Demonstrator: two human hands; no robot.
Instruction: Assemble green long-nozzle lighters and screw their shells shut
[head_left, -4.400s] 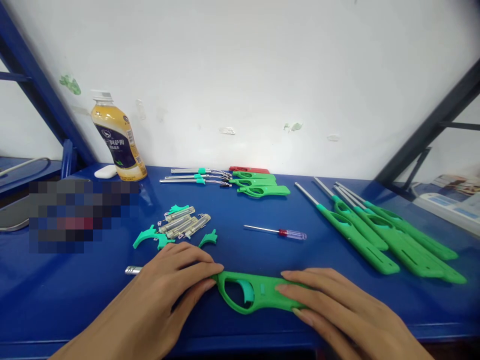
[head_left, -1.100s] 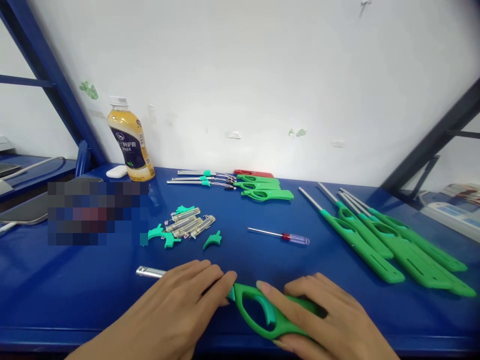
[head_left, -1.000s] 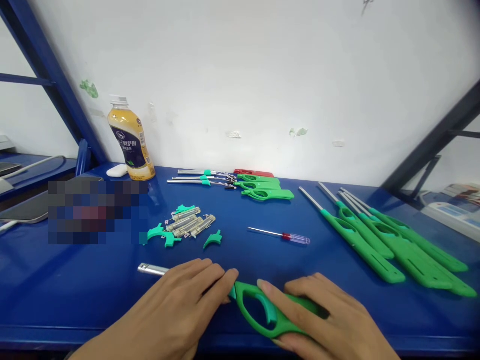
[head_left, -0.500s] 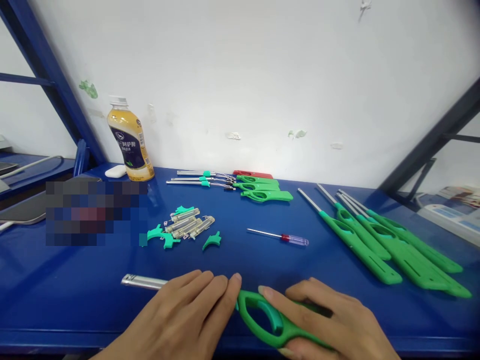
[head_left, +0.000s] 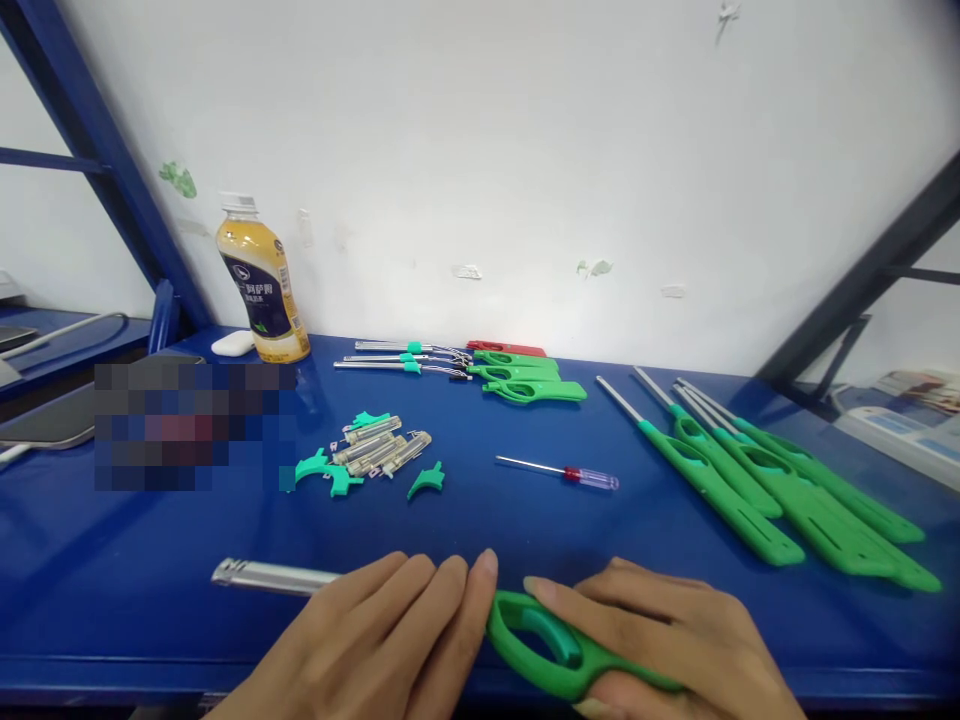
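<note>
Near the front edge of the blue table lies a long-nosed lighter (head_left: 525, 660) with a green handle, a teal trigger in its finger loop and a silver metal tube pointing left. My left hand (head_left: 390, 630) is closed over the lighter where tube and handle meet, hiding that joint. Wrapped round the handle behind the loop is my right hand (head_left: 660, 640), its thumb below and fingers on top. A screwdriver (head_left: 592, 478) with a clear purple and red handle lies beyond my hands. Left of it are teal triggers (head_left: 427, 480) and clear fuel tanks (head_left: 371, 448).
Several green lighters (head_left: 727, 500) lie at the right. Along the wall are loose metal tubes (head_left: 382, 362) with wires, green handle shells (head_left: 536, 390) and a red shell (head_left: 506, 348). A drink bottle (head_left: 262, 290) and a white case (head_left: 234, 344) stand at the back left.
The tube's tip has shifted left and slightly down, showing more length beyond my left hand. The handle's loop and both my hands have moved slightly right, with the grip kept.
</note>
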